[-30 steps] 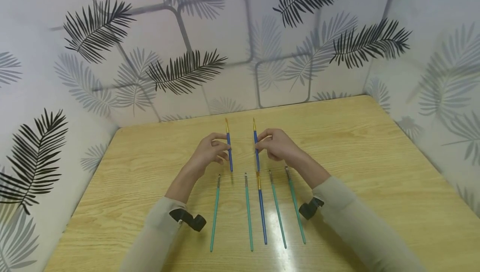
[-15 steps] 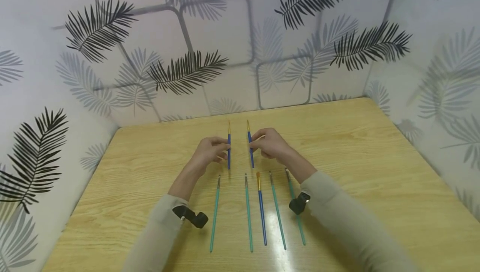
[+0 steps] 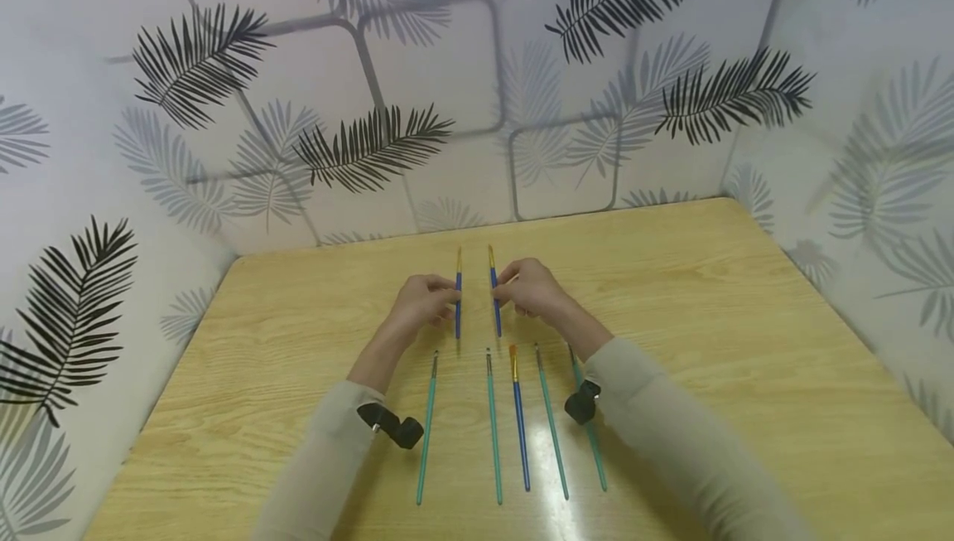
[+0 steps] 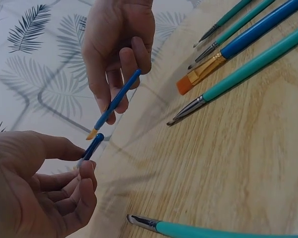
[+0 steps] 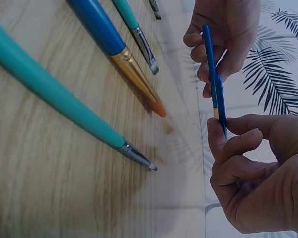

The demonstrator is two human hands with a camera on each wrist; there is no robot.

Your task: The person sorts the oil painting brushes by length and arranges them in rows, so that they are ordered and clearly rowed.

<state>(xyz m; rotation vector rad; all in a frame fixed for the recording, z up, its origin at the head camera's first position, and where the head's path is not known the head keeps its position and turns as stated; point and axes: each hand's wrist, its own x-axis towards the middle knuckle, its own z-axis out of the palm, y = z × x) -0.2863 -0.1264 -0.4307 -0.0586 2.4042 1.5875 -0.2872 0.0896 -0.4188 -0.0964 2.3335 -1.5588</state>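
Note:
My left hand [image 3: 423, 302] pinches a blue paintbrush [image 3: 458, 309] with a gold ferrule between thumb and fingers, its tip pointing to the far side. A matching blue paintbrush [image 3: 496, 313] is pinched in my right hand [image 3: 531, 288], a short gap to the right. Both brushes stand close over the far middle of the wooden table [image 3: 298, 342]. In the left wrist view the left hand [image 4: 54, 183] shows at lower left, gripping its brush near the handle. The right wrist view has the right hand [image 5: 263, 168] pinching its brush at lower right.
Nearer me lies a row of paintbrushes: a teal brush [image 3: 428, 433] at left, another teal brush [image 3: 494, 433], a flat-tipped blue brush [image 3: 521, 425], a further teal brush [image 3: 552, 425], and a teal brush [image 3: 592, 441] partly under the right wrist camera. A leaf-patterned wall [image 3: 462, 168] borders the table.
Both hands keep hold of their brushes. The right hand has moved left with its brush, and the left brush has shifted slightly right, so the gap between the two has narrowed.

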